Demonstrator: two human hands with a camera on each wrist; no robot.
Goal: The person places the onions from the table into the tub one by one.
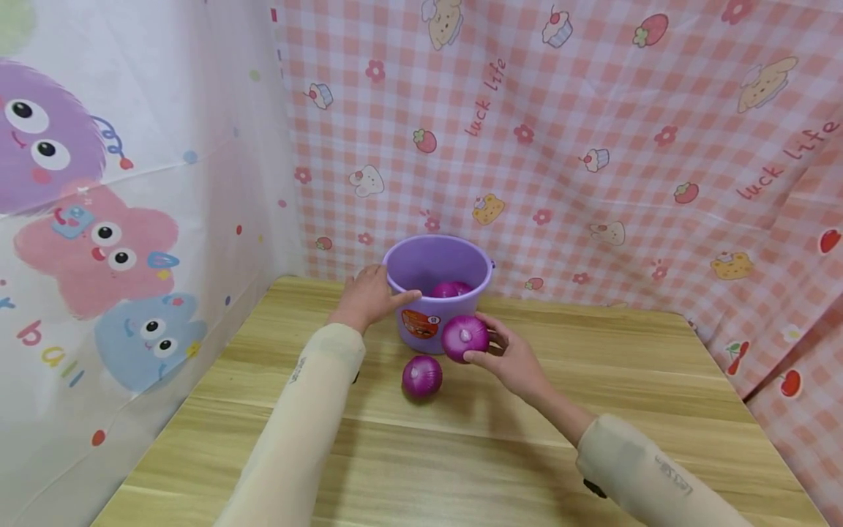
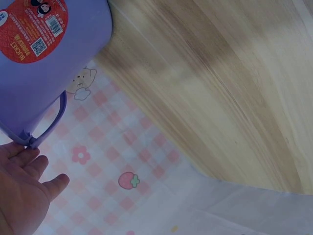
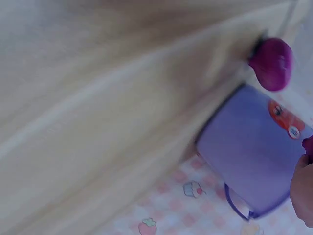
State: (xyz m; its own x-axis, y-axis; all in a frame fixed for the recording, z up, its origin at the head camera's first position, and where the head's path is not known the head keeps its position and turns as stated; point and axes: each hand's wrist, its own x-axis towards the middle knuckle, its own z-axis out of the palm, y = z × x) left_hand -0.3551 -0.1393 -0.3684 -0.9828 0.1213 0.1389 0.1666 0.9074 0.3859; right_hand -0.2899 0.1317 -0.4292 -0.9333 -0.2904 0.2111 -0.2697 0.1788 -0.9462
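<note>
My left hand [image 1: 369,296] grips the left rim of a purple bucket [image 1: 410,311], its thumb lying across the front of the rim. In the left wrist view its fingertips [image 2: 32,155] touch the rim by the joint of the handle [image 2: 58,115]. My right hand [image 1: 516,359] holds a red onion [image 1: 465,338] between thumb and fingers, in front of the bucket's right side and below its rim. A second red onion [image 1: 422,377] sits on the table before the bucket. More red onions [image 1: 451,290] lie inside the bucket, partly hidden by its front wall.
The bucket stands near the back edge of a wooden table [image 1: 421,454]. A pink checked curtain [image 1: 560,212] hangs right behind it, and a white cartoon-printed curtain [image 1: 217,183] hangs along the left side.
</note>
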